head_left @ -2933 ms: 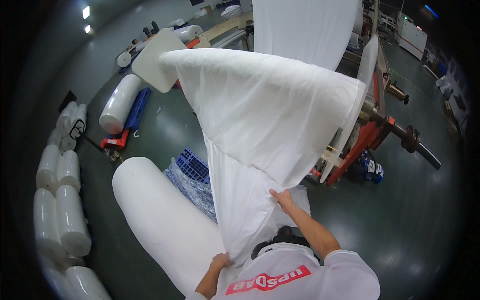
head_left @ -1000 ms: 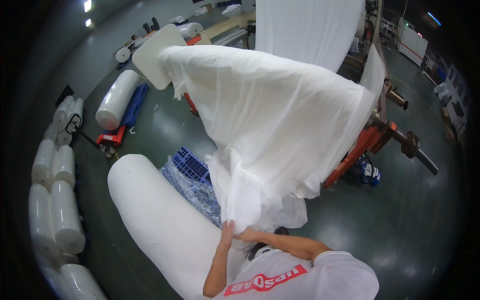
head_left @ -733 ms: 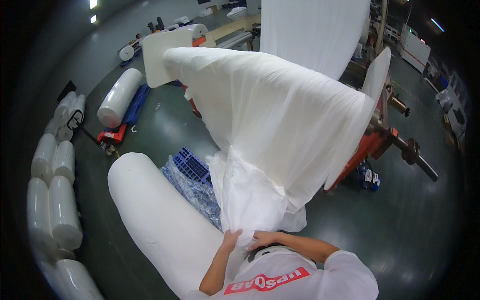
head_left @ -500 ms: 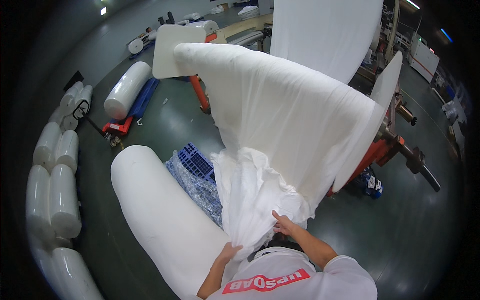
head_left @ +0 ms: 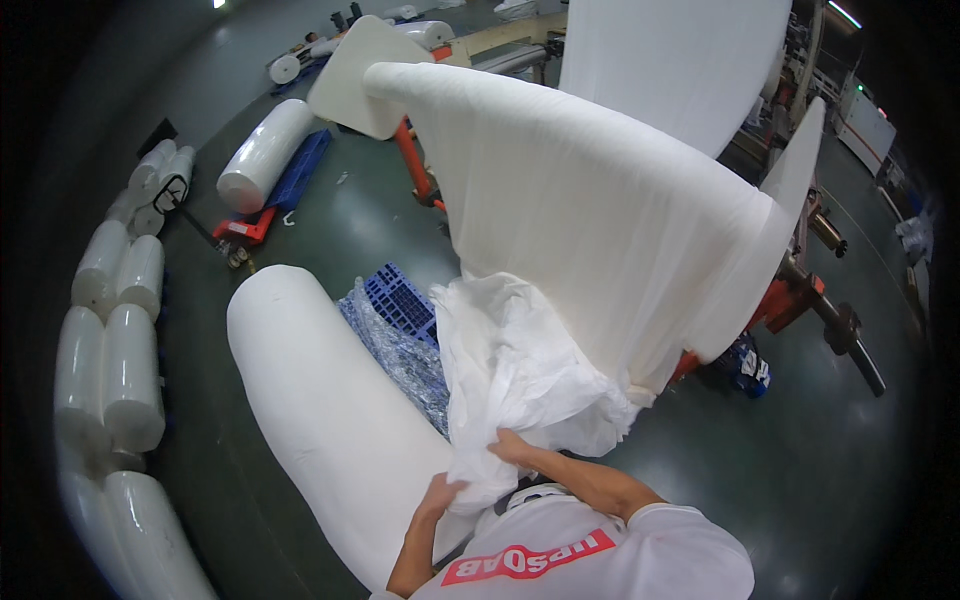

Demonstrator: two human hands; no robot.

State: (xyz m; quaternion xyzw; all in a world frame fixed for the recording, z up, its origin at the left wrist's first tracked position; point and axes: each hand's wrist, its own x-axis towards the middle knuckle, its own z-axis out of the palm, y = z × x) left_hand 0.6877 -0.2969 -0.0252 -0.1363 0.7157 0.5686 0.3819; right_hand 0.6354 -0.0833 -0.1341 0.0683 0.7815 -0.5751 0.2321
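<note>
White fabric (head_left: 530,380) hangs in a wide sheet from a roller and gathers into a crumpled bunch in front of my body. My left hand (head_left: 441,494) is closed on the bunch's lower left edge. Slightly farther out and to the right, my right hand (head_left: 512,448) grips a fold of the same fabric, its fingertips partly sunk in the cloth. The wide roller (head_left: 570,115) carrying the sheet lies between two pale end plates; the left plate (head_left: 365,80) is tilted. A large white roll (head_left: 320,400) lies just left of my left arm.
Crumpled clear plastic wrap (head_left: 400,365) and a blue pallet (head_left: 400,303) lie beside the large roll. Wrapped white rolls (head_left: 133,375) stand stacked at the left. A red pallet jack (head_left: 245,228) is behind. An orange machine frame with a metal shaft (head_left: 850,340) juts out at the right.
My right hand, open with fingers apart before, has moved left and closed on the fabric. The bunch now spreads looser to the right, and the hanging sheet looks smoother. My left hand still holds.
</note>
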